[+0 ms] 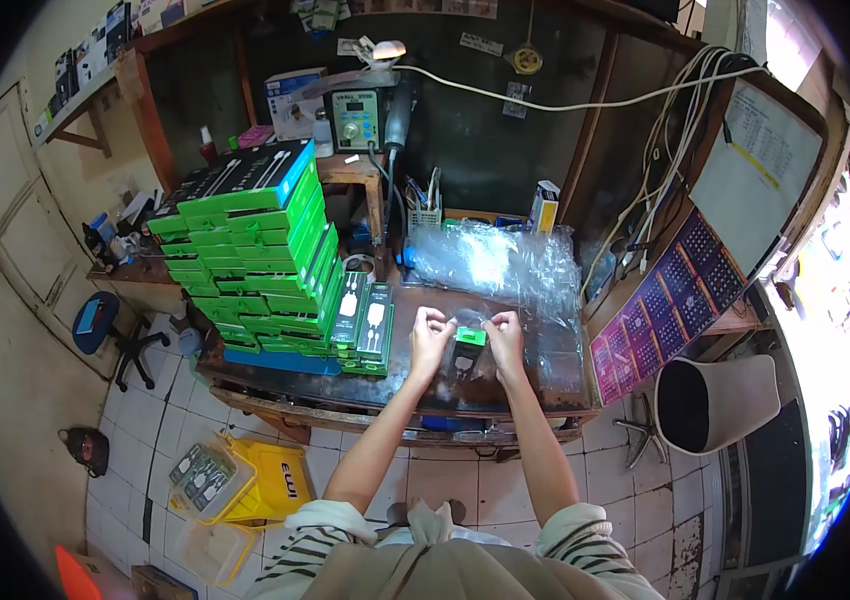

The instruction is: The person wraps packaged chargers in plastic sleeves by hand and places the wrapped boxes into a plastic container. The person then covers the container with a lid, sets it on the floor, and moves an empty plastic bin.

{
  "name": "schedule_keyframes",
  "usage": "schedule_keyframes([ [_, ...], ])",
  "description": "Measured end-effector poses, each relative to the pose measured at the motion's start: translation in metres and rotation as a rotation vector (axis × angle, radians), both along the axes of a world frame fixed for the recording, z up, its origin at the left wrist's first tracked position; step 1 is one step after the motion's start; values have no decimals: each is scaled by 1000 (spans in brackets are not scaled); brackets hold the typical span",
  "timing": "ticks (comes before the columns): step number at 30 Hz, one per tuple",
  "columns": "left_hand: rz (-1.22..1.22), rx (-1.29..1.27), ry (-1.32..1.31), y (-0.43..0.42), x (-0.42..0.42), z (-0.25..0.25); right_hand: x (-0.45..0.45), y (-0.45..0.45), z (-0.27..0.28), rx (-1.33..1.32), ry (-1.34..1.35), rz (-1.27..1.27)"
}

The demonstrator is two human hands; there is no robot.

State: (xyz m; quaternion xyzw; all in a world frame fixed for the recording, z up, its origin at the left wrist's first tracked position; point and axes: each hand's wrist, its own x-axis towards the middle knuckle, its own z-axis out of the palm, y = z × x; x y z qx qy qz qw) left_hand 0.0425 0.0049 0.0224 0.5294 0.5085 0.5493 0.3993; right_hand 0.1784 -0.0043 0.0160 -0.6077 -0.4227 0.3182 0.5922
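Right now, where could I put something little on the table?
A small bare patch of table lies between the left hand and the two black-topped boxes, in front of the clear plastic. It's crowded under the tall green stack at left, at back under that plastic, and between left and right hand, around the packet.

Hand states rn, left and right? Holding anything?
Left hand: closed, fingertips pinching clear plastic above the black-and-green box.
Right hand: closed, fingertips pinching the plastic's other side.
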Motion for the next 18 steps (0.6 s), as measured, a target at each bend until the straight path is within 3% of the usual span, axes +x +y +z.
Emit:
schedule_keyframes([
  [2, 56, 84, 108, -4, 0, 12, 3, 2, -4, -19, -3, 31],
  [4, 17, 604, 137, -2, -2, 27, 4, 1, 0, -26, 28, 73],
  [6, -372, 484, 184, -3, -11, 34, 6, -1, 2, -33, -62, 45],
  [8, -500, 482, 395, -1, -18, 34, 6, -3, 4, -38, -152, 23],
  [10, -505, 447, 305, -2, -18, 27, 4, -15, 28, 461, -1034, -379],
  [12, -515, 414, 211, 0, -15, 24, -4, -25, 52, 513, -974, -324],
  [14, -424, 369, 180, -3, -14, 19, -9, -35, 58, 306, -382, 185],
  [15, -379, 359, 201, -5, -12, 17, -10, -33, 50, 259, -277, 264],
  [18, -337, 353, 110, -15, -15, 11, -8, -40, 33, 273, -390, 242],
])
